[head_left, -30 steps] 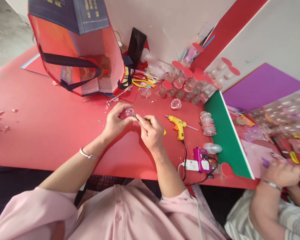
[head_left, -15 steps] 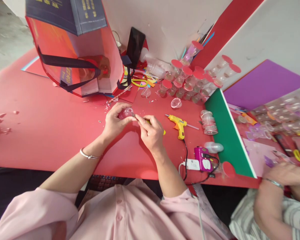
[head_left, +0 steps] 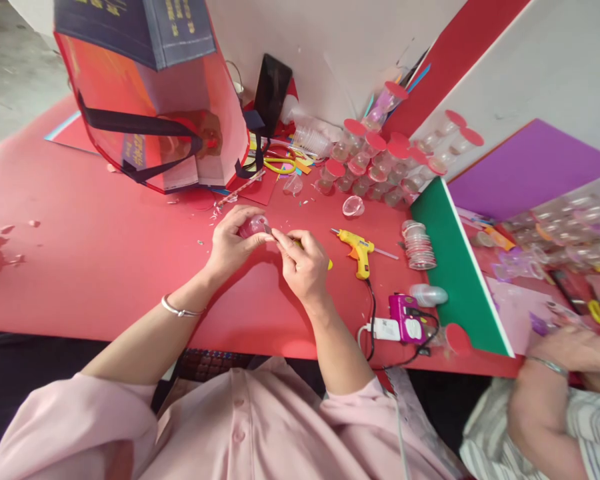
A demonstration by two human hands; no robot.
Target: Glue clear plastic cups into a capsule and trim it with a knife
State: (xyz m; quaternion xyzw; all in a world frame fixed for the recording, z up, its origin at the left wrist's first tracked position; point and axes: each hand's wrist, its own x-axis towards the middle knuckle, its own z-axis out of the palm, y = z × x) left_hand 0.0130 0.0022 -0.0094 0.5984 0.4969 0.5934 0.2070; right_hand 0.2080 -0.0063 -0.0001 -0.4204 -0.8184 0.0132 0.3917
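Small clear cup (head_left: 253, 225), tilted, hand-held

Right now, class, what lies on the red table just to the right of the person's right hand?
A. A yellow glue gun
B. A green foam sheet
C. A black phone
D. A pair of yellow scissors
A: the yellow glue gun lies on the red table just beside the right hand, its black cord trailing toward the table's edge.

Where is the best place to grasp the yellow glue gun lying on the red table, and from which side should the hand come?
Probably by its handle. The glue gun lies flat on the red table, the handle pointing toward the person, the nozzle toward the left, and a glue stick pointing out toward the right. Come from the near side with the right hand, fingers closing across the handle, keeping off the nozzle and above the black cord.
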